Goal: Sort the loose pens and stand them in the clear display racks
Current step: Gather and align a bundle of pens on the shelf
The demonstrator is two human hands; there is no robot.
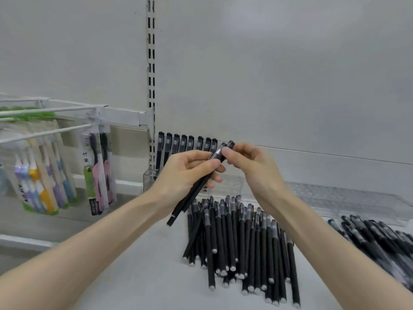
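Gripping a few pens [196, 189], the left hand [187, 166] tilts them up so the right hand [248, 164] can pinch the caps [220, 152], probably to align them; the clear rack [149, 179] stands just behind.

The loose pens [241, 240] at lower centre are seen with matt black barrels, smoky translucent plastic caps and pale grey end plugs. The same finish is shown by the held pens [196, 189] at mid-frame. The display rack [149, 180] left of centre is formed of clear, glossy plastic. The shelf [138, 265] is finished in smooth matt off-white. The slotted upright [151, 63] at top centre appears to be painted metal. The toothbrush packs [98, 166] at left are wrapped in shiny clear film.
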